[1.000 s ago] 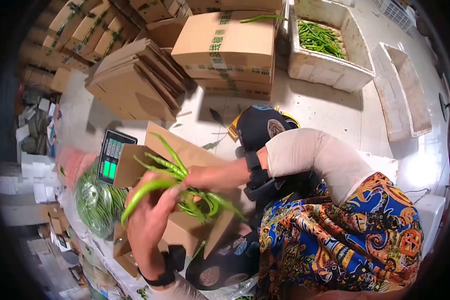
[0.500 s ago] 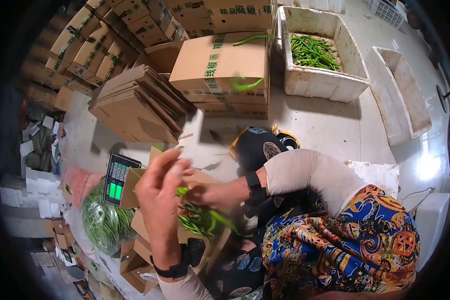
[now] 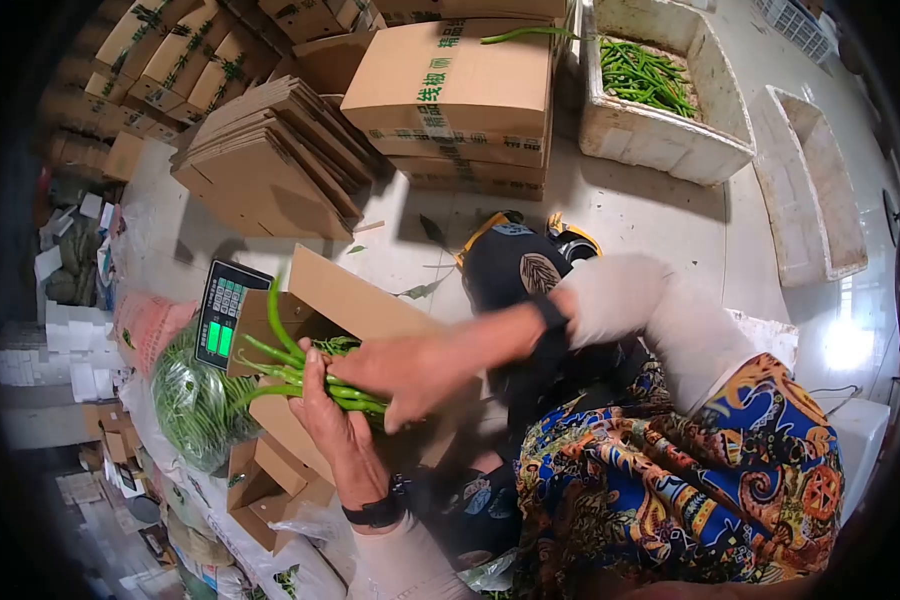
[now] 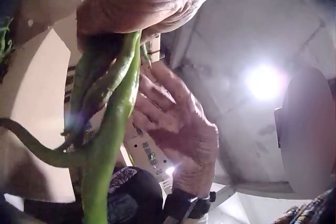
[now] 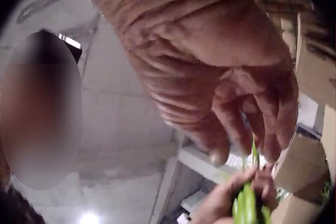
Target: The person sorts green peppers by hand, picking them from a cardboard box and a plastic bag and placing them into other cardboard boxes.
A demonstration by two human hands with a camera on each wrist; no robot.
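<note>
A bunch of long green chili peppers (image 3: 288, 376) is gripped in the left hand (image 3: 342, 440) above an open cardboard box (image 3: 355, 290). The stem ends fan out past its fingers to the left. In the left wrist view, several peppers (image 4: 116, 116) hang from the grip, one with a curved tip. The right hand (image 3: 410, 365) reaches across the bunch from the right, blurred in the head view. Its palm and loosely bent fingers face the peppers in the left wrist view. Nothing shows between the fingers of the right hand (image 5: 220, 71) in its own wrist view.
A scale display (image 3: 232, 310) with green digits stands beside the box. Left of it lies a clear bag of green peppers (image 3: 195, 405). Ahead are folded cardboard sheets (image 3: 260, 165), printed cartons (image 3: 460, 80) with one pepper on top, and a foam crate (image 3: 665, 150) of peppers.
Half a second ago the left hand was raised with loose fingers and a pepper was in the air before the cartons. Now that hand is lower, gripping the bunch, with the right hand over it.
</note>
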